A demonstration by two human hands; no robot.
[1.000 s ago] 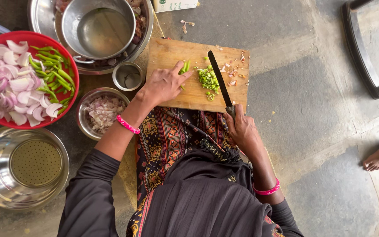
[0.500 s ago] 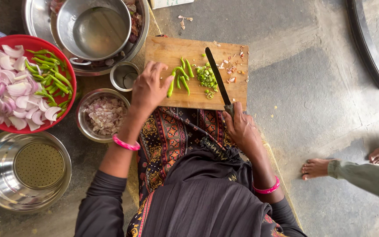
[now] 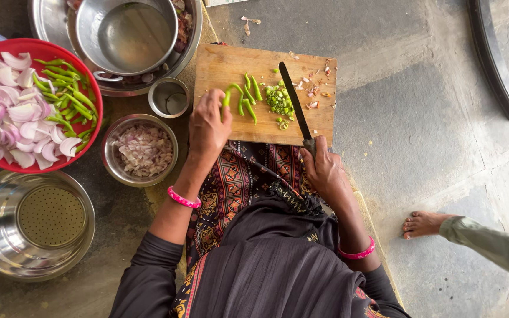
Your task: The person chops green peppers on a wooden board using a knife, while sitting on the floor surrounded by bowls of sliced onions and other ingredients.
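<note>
Now, largest first, we see:
Cutting board: wooden, on the floor before our knees.
Left hand: fingers curled loosely over whole green chillies on the board.
Right hand: fist closed round the knife handle, blade flat beside chopped chilli.

Matt wooden cutting board — shiny steel bowls, glossy red plastic basin
</note>
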